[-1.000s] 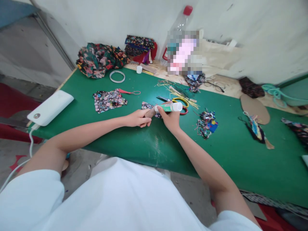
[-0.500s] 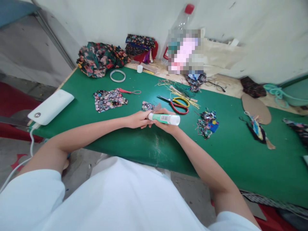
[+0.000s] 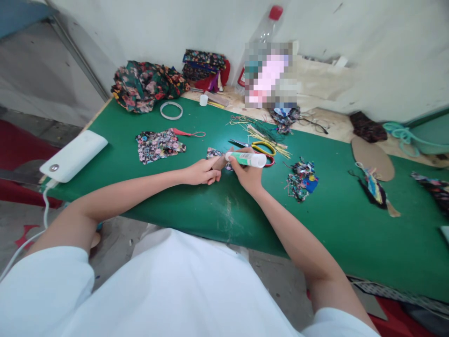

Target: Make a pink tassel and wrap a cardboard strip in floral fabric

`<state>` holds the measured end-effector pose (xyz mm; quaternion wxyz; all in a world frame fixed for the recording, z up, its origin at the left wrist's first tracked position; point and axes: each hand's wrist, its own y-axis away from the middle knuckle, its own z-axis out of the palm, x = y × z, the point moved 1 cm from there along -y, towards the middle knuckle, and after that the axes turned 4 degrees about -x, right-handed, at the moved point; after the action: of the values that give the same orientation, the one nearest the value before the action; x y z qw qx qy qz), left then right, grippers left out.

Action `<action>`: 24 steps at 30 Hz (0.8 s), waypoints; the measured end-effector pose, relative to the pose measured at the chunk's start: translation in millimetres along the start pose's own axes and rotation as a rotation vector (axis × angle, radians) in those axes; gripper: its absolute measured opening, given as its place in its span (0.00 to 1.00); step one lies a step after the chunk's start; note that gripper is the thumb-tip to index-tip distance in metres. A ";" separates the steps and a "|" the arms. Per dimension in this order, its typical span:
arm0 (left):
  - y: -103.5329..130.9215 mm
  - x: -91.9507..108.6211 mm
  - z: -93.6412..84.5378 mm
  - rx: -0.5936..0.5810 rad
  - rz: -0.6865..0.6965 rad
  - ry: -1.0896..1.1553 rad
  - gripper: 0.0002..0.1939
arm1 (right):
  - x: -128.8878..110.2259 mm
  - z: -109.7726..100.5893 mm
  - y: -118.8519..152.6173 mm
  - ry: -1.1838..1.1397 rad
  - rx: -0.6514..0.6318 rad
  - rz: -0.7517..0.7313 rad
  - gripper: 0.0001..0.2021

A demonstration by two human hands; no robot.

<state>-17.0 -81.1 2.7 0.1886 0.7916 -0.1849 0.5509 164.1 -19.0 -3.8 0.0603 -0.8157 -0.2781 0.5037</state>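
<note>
In the head view, my right hand (image 3: 250, 175) is wrapped round a white and green glue stick (image 3: 255, 160). Its left end meets a small flat brown piece (image 3: 219, 163), perhaps card, pinched in the fingers of my left hand (image 3: 201, 172). Just behind the hands a scrap of floral fabric (image 3: 212, 152) lies on the green table, partly covered by them. Scissors (image 3: 264, 149) with one yellow and one red handle lie beyond my right hand, partly hidden by it. A larger floral fabric piece (image 3: 156, 146) with a red cord loop rests left of the hands.
A white power bank (image 3: 74, 157) with a cable sits at the left edge. Behind are bunched floral cloth (image 3: 145, 86), a tape roll (image 3: 171, 110), a white cap (image 3: 203, 100) and loose threads (image 3: 263, 135). To the right lie fabric scraps (image 3: 302, 180) and a cardboard oval (image 3: 373, 158).
My right hand and the glue stick have shifted a little up and to the right. The hands have come apart, and more of the brown piece shows between them.
</note>
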 end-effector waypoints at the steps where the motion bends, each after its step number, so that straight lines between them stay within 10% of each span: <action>1: 0.5 0.3 0.2 0.005 0.002 0.002 0.05 | 2.0 -0.6 -1.8 -0.001 0.027 0.012 0.16; 17: 0.1 -8.1 5.6 0.012 0.045 0.219 0.13 | -1.0 -1.7 4.9 -0.174 -0.301 -0.146 0.22; 24: -6.0 -12.4 4.1 0.079 0.039 0.370 0.15 | -0.8 1.7 5.7 -0.106 -0.206 -0.078 0.19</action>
<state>-14.7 -76.9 -10.9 0.1776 0.6798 -0.1406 0.6975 164.6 -24.5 -6.2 -0.0193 -0.7782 -0.3629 0.5122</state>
